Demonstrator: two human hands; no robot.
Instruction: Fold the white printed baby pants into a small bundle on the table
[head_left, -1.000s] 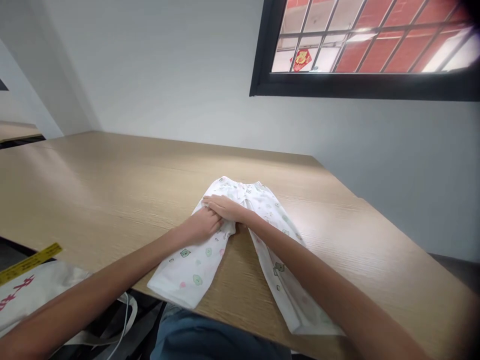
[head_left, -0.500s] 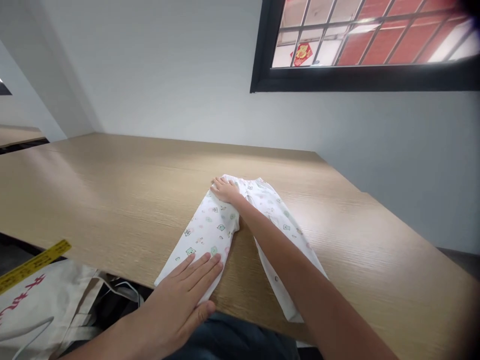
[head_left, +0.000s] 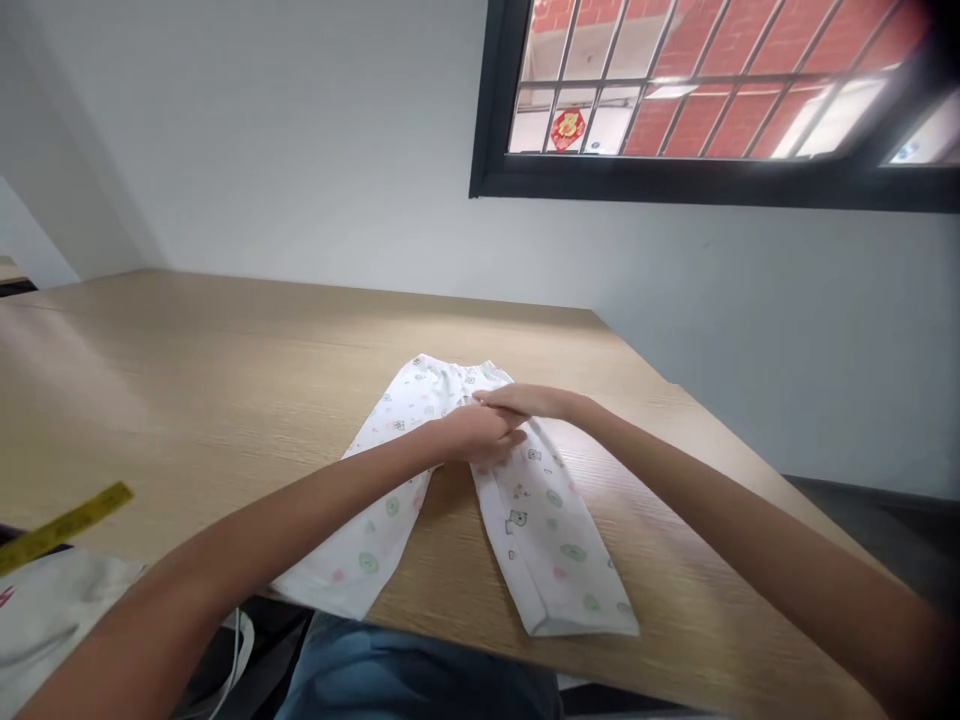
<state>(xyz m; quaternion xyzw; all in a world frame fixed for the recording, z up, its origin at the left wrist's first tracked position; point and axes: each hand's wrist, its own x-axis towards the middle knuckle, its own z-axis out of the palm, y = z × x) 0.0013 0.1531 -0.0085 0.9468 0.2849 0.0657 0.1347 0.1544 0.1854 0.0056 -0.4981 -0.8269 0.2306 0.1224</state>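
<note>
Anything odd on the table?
Nothing stands out: the white printed pants lie flat on the table, legs apart, with no visible tear or stain.

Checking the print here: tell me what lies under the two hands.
The left hand and right hand lie over the upper part of the white printed pants, which rest on a wooden table. The print directly beneath the hands is covered, so it cannot be seen.
</note>
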